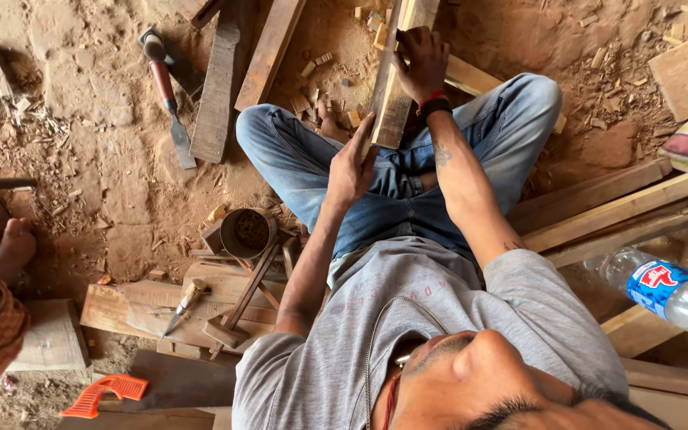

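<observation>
I sit cross-legged in blue jeans on a dirt floor and hold a long wooden plank (396,87) upright over my lap. My right hand (422,57), with a dark band on the wrist, grips the plank higher up on its right edge. At the plank's near end, my left hand (352,167) presses flat against the left side. Wood chips lie around the plank's far end.
A red-handled chisel (166,91) and loose planks (218,87) lie at upper left. A metal cup (248,231), a wooden mallet (239,306) and a small chisel (185,302) sit by my left knee. An orange plastic tool (105,394), stacked boards (615,211), a plastic bottle (666,291) and another person's foot (5,253) surround me.
</observation>
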